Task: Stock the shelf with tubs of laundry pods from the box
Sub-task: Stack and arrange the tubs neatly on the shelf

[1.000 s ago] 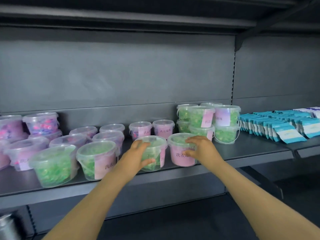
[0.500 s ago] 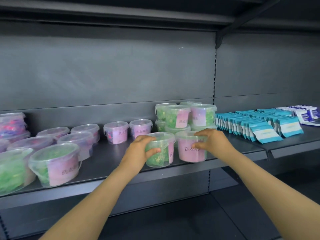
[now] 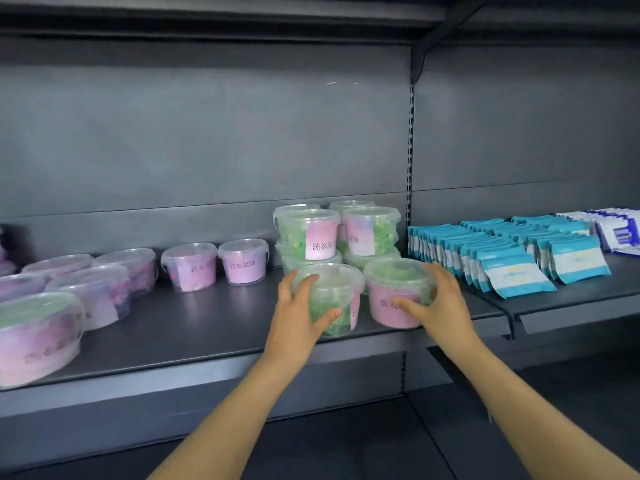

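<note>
Two clear green-pod tubs [image 3: 360, 296] upright on shelf [image 3: 207, 327].

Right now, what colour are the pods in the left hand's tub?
Green pods; head view shows them best.

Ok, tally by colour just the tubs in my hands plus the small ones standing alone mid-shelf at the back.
Green tubs: 2, the left tub in the left hand, the right tub in the right hand
Small pink tubs: 2
Total: 4
</note>
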`<state>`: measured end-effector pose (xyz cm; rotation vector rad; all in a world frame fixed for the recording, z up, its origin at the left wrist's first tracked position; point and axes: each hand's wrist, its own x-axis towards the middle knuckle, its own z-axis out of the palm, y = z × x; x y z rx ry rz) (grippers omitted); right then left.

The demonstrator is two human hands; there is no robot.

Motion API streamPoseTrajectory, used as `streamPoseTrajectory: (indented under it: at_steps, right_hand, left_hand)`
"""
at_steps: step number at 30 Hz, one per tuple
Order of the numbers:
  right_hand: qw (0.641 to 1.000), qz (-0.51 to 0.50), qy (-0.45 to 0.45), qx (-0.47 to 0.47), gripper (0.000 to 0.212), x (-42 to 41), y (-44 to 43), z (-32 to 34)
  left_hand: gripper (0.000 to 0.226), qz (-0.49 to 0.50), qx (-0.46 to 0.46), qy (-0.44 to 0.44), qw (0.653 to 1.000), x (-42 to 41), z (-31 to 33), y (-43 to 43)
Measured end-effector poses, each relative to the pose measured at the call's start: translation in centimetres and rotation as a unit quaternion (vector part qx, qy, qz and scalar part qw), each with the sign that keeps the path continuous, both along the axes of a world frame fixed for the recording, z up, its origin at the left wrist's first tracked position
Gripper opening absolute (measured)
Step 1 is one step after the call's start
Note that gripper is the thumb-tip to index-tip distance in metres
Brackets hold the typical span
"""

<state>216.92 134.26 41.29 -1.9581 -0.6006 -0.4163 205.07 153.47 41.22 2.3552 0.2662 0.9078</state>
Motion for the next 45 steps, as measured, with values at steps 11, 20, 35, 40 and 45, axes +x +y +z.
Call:
streamPoseTrajectory:
  at_steps: [11,20,35,40,45]
  right_hand:
    - [0.995,0.079,0.049,0.021,0.096,1.0,0.7,-0.1]
    - [0.995,0.08,-0.011,-0.064,0.062,-0.2,0.3,2.1]
    - [0.874,0.027,-0.175,-0.453,0.048,-8.4,-0.7,7.0]
    - [0.867,0.078,-0.209,-0.446,0.037,-12.4,3.5,8.3]
    - [0.864,0.13,-0.23,-0.428,0.046,-16.5,9.7,9.1]
  left_hand:
    - [0.047,0.024,-0.078,-0.022,0.996,-1.2,0.1,1.2]
    - [0.056,0.004,-0.077,0.031,0.997,-1.6,0.8,2.2]
    - [0.035,0.118,0.295,0.216,0.923,-11.6,6.2,3.8]
    - [0.03,0.198,0.339,0.237,0.889,-17.7,8.0,6.4]
    - [0.034,0.282,0.33,0.258,0.863,-24.4,8.6,9.1]
